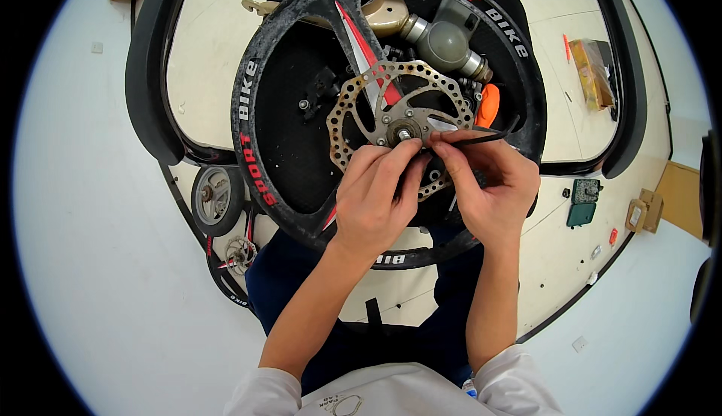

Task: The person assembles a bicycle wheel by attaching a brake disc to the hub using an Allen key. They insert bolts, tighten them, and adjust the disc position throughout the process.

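A black bicycle wheel (253,142) with wide spokes lies flat on a black chair seat in front of me. On its hub sits a drilled metal disc brake rotor (342,119), fixed by several bolts, with the axle end (404,135) showing at its centre. My left hand (376,201) is closed, its fingertips bunched at the axle; whatever they pinch is hidden. My right hand (492,183) is closed on a thin black hex key (485,140), whose bent end points up and right. The key's other end goes out of sight between my fingertips, over the rotor.
A tan and grey tool (444,44) and an orange piece (489,105) lie within the wheel's opening. Black armrests (147,70) (628,77) flank the seat. On the floor are a small wheel (218,200), an open green case (583,204) and cardboard boxes (645,211).
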A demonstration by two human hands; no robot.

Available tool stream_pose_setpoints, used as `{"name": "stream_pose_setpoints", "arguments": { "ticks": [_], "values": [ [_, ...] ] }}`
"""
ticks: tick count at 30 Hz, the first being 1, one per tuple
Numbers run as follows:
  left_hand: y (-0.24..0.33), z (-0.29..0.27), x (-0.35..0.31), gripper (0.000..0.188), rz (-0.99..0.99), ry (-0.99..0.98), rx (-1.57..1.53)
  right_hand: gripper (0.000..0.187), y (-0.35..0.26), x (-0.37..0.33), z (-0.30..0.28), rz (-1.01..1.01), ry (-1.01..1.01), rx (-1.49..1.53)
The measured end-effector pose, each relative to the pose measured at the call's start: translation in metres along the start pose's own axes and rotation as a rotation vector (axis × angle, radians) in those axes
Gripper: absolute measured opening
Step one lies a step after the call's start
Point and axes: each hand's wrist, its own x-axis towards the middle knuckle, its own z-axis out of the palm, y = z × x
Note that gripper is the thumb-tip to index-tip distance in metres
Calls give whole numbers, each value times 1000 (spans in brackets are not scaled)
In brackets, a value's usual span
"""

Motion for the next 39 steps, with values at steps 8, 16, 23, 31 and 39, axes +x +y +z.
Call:
{"name": "stream_pose_setpoints", "arguments": {
  "ticks": [8, 16, 23, 31, 39],
  "values": [
    [3, -1, -4, 41, -69, -23, -49, 14, -2, -1, 0, -135, -44, -131],
    [0, -4, 1, 46, -47, -42, -69, 19, 0, 0, -1, -215, -50, -201],
    [-1, -3, -2, 43, -74, -4, -57, 20, 1, 0, 3, -207, -65, -175],
    [0, -4, 1, 42, -80, -14, -68, 24, 3, 2, 0, -301, -116, -210],
    [1, -3, 0, 40, -126, -6, -67, 33, 3, -4, 5, -179, -98, -160]
  ]
}}
